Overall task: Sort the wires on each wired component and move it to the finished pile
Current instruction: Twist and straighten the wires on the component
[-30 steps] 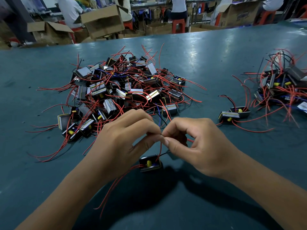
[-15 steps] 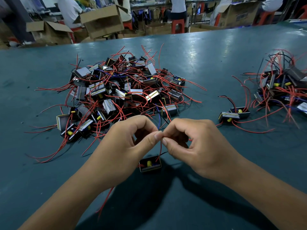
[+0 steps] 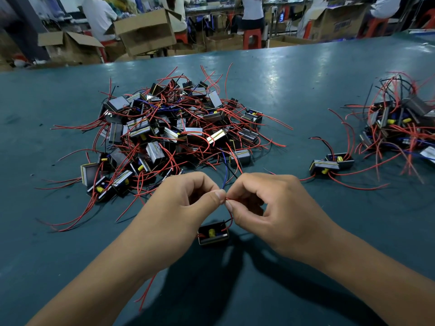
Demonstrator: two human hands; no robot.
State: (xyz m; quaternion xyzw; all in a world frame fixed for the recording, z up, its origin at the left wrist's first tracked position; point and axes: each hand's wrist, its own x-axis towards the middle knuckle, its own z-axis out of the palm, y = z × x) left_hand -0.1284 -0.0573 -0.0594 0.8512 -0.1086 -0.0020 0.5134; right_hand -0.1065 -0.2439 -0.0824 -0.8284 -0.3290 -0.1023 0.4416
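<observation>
component lifted slightly nearer hands | red wire now shorter below pinch

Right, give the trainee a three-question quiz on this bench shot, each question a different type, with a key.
1. True or false: both the left hand and the right hand pinch the red wire of the component lying on the table.
2. Multiple choice: the larger heap of components lies A) ahead and to the left of the hands, B) at the right edge, C) behind the cardboard boxes.
3. Fill in: two loose components lie between the big heap and the smaller pile at the ___ side of the table.

Key: 1 true; 2 A; 3 right.
</observation>
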